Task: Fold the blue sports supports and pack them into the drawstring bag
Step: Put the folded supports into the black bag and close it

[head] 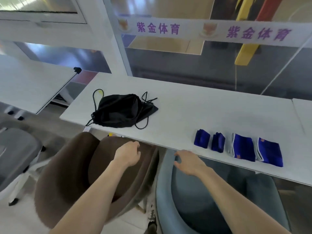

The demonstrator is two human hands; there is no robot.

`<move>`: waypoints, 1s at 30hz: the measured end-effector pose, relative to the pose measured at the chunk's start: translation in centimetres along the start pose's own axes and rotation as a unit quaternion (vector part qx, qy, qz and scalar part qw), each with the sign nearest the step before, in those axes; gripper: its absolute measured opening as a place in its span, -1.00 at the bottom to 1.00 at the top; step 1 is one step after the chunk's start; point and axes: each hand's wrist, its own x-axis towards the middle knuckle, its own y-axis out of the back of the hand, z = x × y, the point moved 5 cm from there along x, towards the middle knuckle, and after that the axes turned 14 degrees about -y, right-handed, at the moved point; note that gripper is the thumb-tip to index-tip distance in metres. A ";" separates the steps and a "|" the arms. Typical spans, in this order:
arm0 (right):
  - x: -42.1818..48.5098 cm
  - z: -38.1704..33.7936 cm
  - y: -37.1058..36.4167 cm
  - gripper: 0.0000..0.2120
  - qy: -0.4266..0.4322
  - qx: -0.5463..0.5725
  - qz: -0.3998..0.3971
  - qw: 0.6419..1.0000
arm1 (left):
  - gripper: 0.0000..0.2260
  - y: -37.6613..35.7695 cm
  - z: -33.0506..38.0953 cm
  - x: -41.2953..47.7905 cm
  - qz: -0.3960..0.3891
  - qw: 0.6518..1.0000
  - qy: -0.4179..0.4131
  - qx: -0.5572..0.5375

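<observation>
A black drawstring bag (121, 110) lies crumpled on the left part of the white table (194, 105), its cords loose around it. Several blue sports supports lie folded in a row near the table's front edge on the right: two small ones (202, 138) (218, 142) and two larger ones with grey and white trim (244, 147) (270, 152). My left hand (127, 153) hovers over the brown chair, just below the table's front edge, fingers loosely curled and holding nothing. My right hand (190, 161) is at the table edge, left of the supports, fingers apart and empty.
A brown chair (70, 174) and a grey-blue chair (202, 200) stand under the table in front of me. A grey office chair (15, 149) is at the far left. A second white table (30, 85) stands at the left. Glass panels with a printed banner (211, 31) back the table.
</observation>
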 end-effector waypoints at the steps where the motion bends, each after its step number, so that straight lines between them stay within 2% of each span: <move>1: 1.6 -1.2 0.2 -0.51 -0.007 0.007 0.005 1.000 | -0.62 0.6 -1.6 1.9 0.023 1.000 0.005 -0.004; 5: 7.0 -5.9 1.7 -0.51 -0.033 0.054 0.016 0.998 | -0.61 3.6 -8.8 8.5 0.141 0.989 0.009 0.043; 7: 9.7 -8.4 2.4 -0.53 -0.044 0.074 0.039 0.995 | -0.62 4.6 -13.0 11.8 0.157 0.986 0.013 0.047; 10: 12.0 -12.7 3.5 -0.54 -0.012 0.001 0.118 0.993 | -0.56 5.5 -18.2 15.2 0.087 0.992 0.017 0.089; 14: 15.4 -21.5 3.1 -0.61 0.147 -0.079 0.197 0.966 | -0.48 5.7 -23.4 17.5 -0.018 0.987 0.049 0.151; 16: 17.7 -25.4 3.2 -0.56 0.196 -0.079 0.220 0.952 | -0.46 4.5 -23.3 17.6 -0.080 0.987 0.060 0.123; 18: 20.2 -27.6 3.1 -0.46 0.198 -0.121 0.206 0.951 | -0.50 3.0 -22.1 17.1 -0.107 0.991 0.040 0.072; 22: 23.5 -23.8 3.0 -0.47 0.096 -0.231 0.137 0.958 | -0.63 1.6 -18.4 15.1 -0.043 0.997 -0.056 0.041; 25: 23.6 -17.9 3.5 -0.46 0.063 -0.243 0.128 0.960 | -0.71 2.6 -15.7 14.5 0.055 0.994 -0.085 0.032; 28: 21.3 -14.7 5.1 -0.25 0.069 -0.183 0.215 0.957 | -0.60 4.3 -14.2 14.9 0.147 0.986 -0.070 -0.030; 30: 19.6 -13.2 5.9 -0.08 0.027 -0.118 0.285 0.951 | -0.56 5.0 -14.1 15.4 0.172 0.980 -0.048 -0.091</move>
